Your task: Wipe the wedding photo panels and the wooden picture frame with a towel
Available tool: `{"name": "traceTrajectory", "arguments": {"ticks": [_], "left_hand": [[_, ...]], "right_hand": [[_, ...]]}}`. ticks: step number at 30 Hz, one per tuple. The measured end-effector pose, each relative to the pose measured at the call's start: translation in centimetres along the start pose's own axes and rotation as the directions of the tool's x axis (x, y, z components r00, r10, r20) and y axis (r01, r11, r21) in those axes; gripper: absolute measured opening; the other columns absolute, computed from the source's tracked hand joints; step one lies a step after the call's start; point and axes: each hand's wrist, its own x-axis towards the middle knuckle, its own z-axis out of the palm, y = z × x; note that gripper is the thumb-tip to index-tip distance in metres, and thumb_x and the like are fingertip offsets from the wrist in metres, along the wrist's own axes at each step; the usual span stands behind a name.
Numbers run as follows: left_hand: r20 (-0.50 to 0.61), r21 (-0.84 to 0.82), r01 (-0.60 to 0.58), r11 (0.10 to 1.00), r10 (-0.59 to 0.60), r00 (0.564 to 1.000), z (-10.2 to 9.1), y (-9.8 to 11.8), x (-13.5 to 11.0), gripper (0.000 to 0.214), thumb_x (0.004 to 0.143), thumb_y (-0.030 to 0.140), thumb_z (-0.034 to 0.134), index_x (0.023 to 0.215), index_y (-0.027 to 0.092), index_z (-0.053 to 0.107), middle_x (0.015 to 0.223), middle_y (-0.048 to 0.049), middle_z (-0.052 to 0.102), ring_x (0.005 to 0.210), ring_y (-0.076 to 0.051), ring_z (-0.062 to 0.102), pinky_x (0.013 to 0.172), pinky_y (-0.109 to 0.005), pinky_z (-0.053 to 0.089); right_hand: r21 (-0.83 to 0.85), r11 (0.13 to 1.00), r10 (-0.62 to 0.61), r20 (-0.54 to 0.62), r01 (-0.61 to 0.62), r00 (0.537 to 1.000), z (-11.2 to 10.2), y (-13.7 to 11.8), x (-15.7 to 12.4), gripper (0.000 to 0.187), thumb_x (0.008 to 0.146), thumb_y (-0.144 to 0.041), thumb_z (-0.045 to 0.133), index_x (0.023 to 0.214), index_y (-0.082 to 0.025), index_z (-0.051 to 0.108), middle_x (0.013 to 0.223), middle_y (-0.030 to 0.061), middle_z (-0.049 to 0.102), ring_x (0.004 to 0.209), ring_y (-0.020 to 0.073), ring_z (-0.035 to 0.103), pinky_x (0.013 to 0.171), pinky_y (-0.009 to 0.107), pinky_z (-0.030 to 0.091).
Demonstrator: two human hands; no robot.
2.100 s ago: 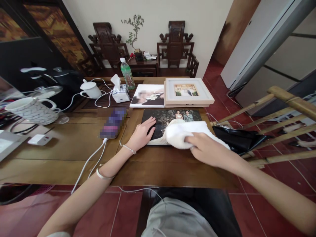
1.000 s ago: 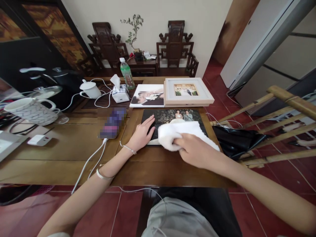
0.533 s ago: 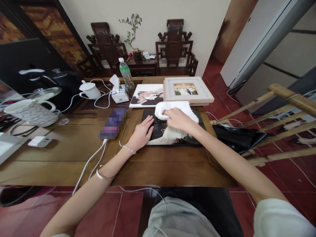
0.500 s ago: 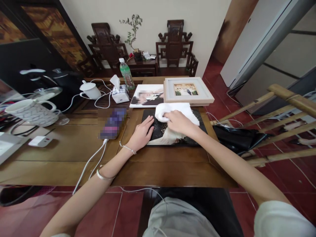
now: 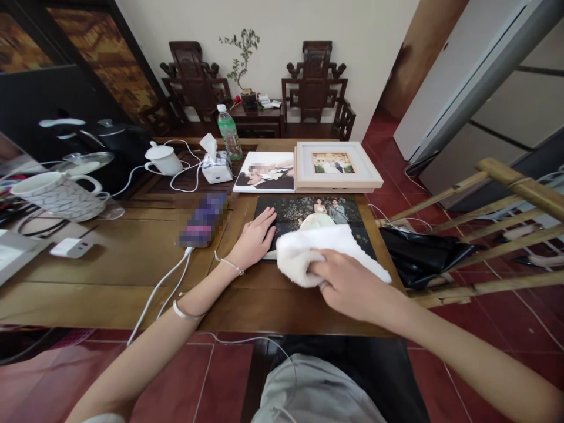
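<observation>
A dark photo print of a couple lies flat on the wooden table. My left hand rests open and flat on the print's left edge, fingers spread. My right hand is closed on a folded white cloth, which lies over the print's near edge and spills onto the table. The print's lower part is hidden under the cloth.
Behind the print lie a second photo and a white framed picture. A phone on a white cable, a tissue box, a green bottle, cups and a black bag surround it. Bamboo rails stand at right.
My right hand has pulled the cloth from the print's far edge back toward me, down to its near edge. My left hand has stayed put on the left edge.
</observation>
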Motion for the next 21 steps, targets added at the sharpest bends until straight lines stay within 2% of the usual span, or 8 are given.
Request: {"name": "traceTrajectory", "arguments": {"ticks": [4, 7, 10, 12, 14, 16, 18, 21], "left_hand": [[-0.002, 0.005, 0.004, 1.000, -0.004, 1.000, 0.0, 0.0, 0.0, 0.044, 0.096, 0.029, 0.034, 0.134, 0.011, 0.049, 0.147, -0.0150, 0.043, 0.140, -0.025, 0.034, 0.111, -0.048, 0.034], [-0.011, -0.019, 0.000, 1.000, -0.001, 1.000, 0.0, 0.1, 0.1, 0.046, 0.097, 0.032, 0.034, 0.134, 0.009, 0.050, 0.146, -0.0159, 0.044, 0.140, -0.026, 0.034, 0.112, -0.048, 0.033], [-0.078, -0.114, -0.017, 0.993, 0.008, 0.997, -0.4, 0.4, 0.2, 0.050, 0.099, 0.037, 0.030, 0.135, 0.008, 0.049, 0.144, -0.0165, 0.046, 0.138, -0.025, 0.038, 0.114, -0.046, 0.031], [-0.166, -0.192, -0.022, 0.981, -0.011, 0.986, -0.9, 0.7, 0.2, 0.052, 0.100, 0.040, 0.027, 0.136, 0.009, 0.048, 0.143, -0.0157, 0.048, 0.135, -0.023, 0.042, 0.115, -0.043, 0.030], [-0.250, -0.260, 0.006, 0.965, -0.073, 0.965, -1.4, 1.0, 0.2, 0.055, 0.100, 0.044, 0.024, 0.137, 0.010, 0.048, 0.142, -0.0148, 0.049, 0.134, -0.022, 0.044, 0.115, -0.041, 0.030], [-0.303, -0.314, 0.052, 0.948, -0.152, 0.941, -1.8, 1.1, 0.2, 0.059, 0.100, 0.048, 0.022, 0.137, 0.010, 0.048, 0.143, -0.0146, 0.048, 0.134, -0.023, 0.043, 0.115, -0.042, 0.029], [-0.322, -0.339, 0.083, 0.937, -0.198, 0.926, -1.9, 1.0, 0.2, 0.061, 0.100, 0.051, 0.020, 0.137, 0.011, 0.047, 0.145, -0.0142, 0.046, 0.136, -0.023, 0.041, 0.116, -0.043, 0.027], [-0.317, -0.324, 0.090, 0.942, -0.198, 0.928, -1.7, 0.9, 0.2, 0.060, 0.100, 0.051, 0.019, 0.137, 0.013, 0.047, 0.145, -0.0125, 0.046, 0.137, -0.022, 0.040, 0.116, -0.042, 0.027]], "right_hand": [[-0.050, 0.994, 0.088, -0.074, -0.092, 0.993, -1.2, 2.9, 3.7, 0.038, 0.074, -0.007, 0.041, 0.099, -0.019, 0.068, 0.093, 0.0098, 0.066, 0.084, 0.0225, 0.060, 0.074, 0.030, 0.043], [-0.116, 0.985, 0.116, -0.124, -0.130, 0.985, -1.4, 4.4, 6.9, 0.041, 0.076, -0.007, 0.041, 0.105, -0.017, 0.067, 0.096, 0.0131, 0.067, 0.086, 0.0251, 0.061, 0.077, 0.033, 0.045], [-0.196, 0.968, 0.122, -0.169, -0.154, 0.978, -0.8, 4.2, 9.4, 0.044, 0.077, -0.006, 0.039, 0.113, -0.016, 0.064, 0.107, 0.0169, 0.065, 0.105, 0.0325, 0.056, 0.087, 0.046, 0.044], [-0.232, 0.964, 0.092, -0.157, -0.128, 0.983, 0.1, 3.2, 10.4, 0.048, 0.077, -0.005, 0.040, 0.117, -0.018, 0.062, 0.119, 0.0168, 0.062, 0.120, 0.0379, 0.046, 0.094, 0.059, 0.039], [-0.249, 0.967, 0.025, -0.108, -0.051, 0.994, 1.4, 1.8, 10.5, 0.049, 0.077, -0.004, 0.041, 0.119, -0.019, 0.062, 0.131, 0.0150, 0.056, 0.130, 0.0410, 0.034, 0.098, 0.069, 0.030], [-0.250, 0.966, -0.080, -0.066, 0.061, 0.995, 2.5, 0.5, 9.8, 0.048, 0.078, -0.004, 0.040, 0.118, -0.018, 0.064, 0.140, 0.0141, 0.050, 0.136, 0.0412, 0.027, 0.101, 0.072, 0.023], [-0.243, 0.952, -0.201, -0.037, 0.187, 0.979, 3.3, -0.5, 8.3, 0.044, 0.079, -0.004, 0.040, 0.113, -0.017, 0.067, 0.142, 0.0146, 0.048, 0.138, 0.0405, 0.026, 0.103, 0.071, 0.021], [-0.185, 0.925, -0.336, 0.015, 0.333, 0.942, 3.4, -0.8, 5.2, 0.038, 0.078, -0.006, 0.044, 0.103, -0.017, 0.070, 0.139, 0.0133, 0.053, 0.138, 0.0389, 0.029, 0.104, 0.069, 0.023]]}}
